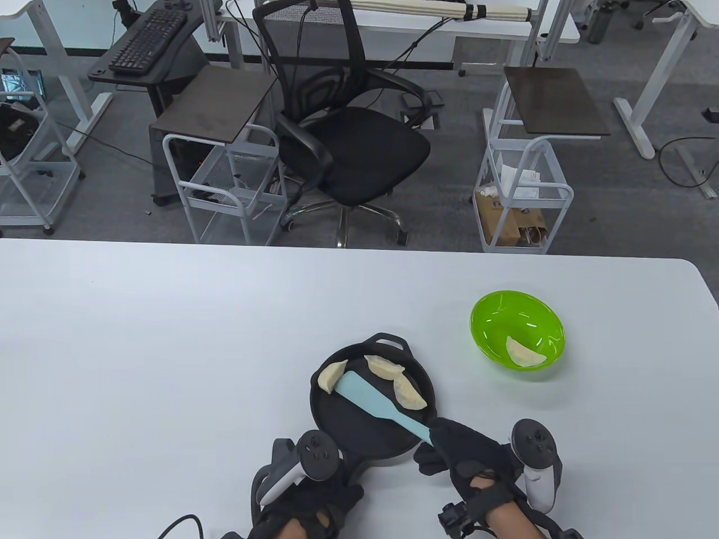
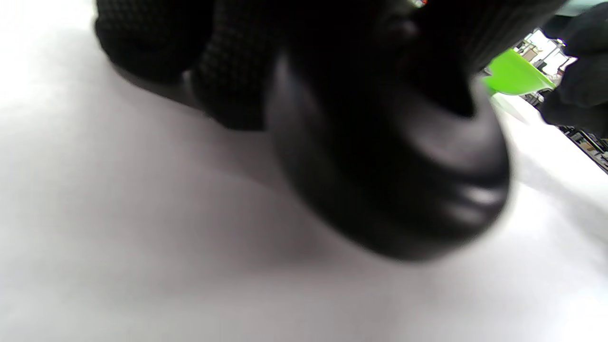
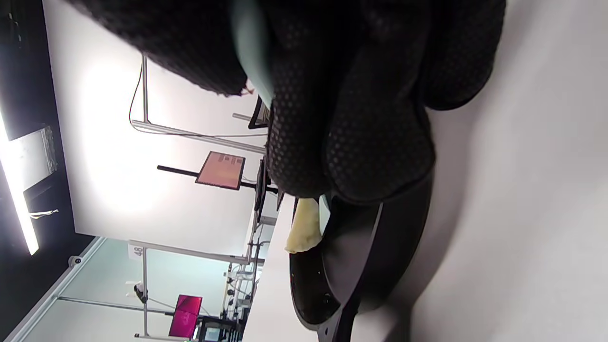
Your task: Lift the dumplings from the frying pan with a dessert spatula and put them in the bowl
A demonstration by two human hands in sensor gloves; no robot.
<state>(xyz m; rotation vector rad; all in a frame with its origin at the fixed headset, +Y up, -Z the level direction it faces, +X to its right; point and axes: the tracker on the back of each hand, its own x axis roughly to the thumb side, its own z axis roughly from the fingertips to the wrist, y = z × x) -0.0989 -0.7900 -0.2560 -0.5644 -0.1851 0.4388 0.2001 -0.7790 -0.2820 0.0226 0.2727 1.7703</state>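
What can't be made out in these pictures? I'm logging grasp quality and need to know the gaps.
- Left hand grip on the black frying pan: table view, hidden by its tracker; left wrist view blurred.
- Right hand fingers on the light blue dessert spatula: hidden under the glove.
- Green plastic bowl: cut off in the left wrist view.

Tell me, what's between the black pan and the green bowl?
Nothing: in the table view, only bare white table lies between the frying pan and the green bowl, which stand apart.
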